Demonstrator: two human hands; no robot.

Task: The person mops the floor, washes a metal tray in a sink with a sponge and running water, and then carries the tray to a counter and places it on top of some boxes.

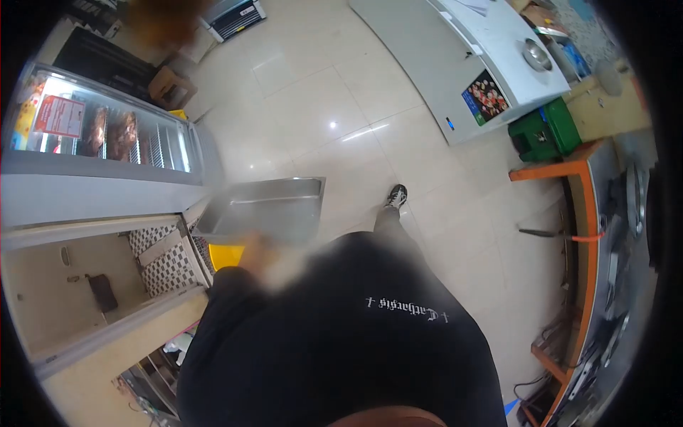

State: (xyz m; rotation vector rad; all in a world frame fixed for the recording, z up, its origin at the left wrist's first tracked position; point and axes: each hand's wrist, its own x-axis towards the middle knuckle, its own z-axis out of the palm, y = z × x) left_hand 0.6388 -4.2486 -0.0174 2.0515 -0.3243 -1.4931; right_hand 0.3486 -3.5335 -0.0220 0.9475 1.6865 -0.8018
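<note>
A rectangular, shallow stainless-steel tray (274, 206) is in front of me on the left, above the tiled floor, with its inside showing. My left hand (259, 257), in a black sleeve, is at the tray's near edge and appears closed on it; blur hides the separate fingers. Beside the hand, partly covered by the tray, is a yellow container (225, 256). My right hand cannot be seen; my black top fills the lower middle of the view.
On the left stands a lit glass display fridge (107, 128) holding meat, next to an open-topped basin-like cabinet (64, 299). A white chest freezer (491, 43) with a metal bowl (537, 55) is at the upper right. Near it are a green crate (551, 132) and an orange-framed bench (585, 213).
</note>
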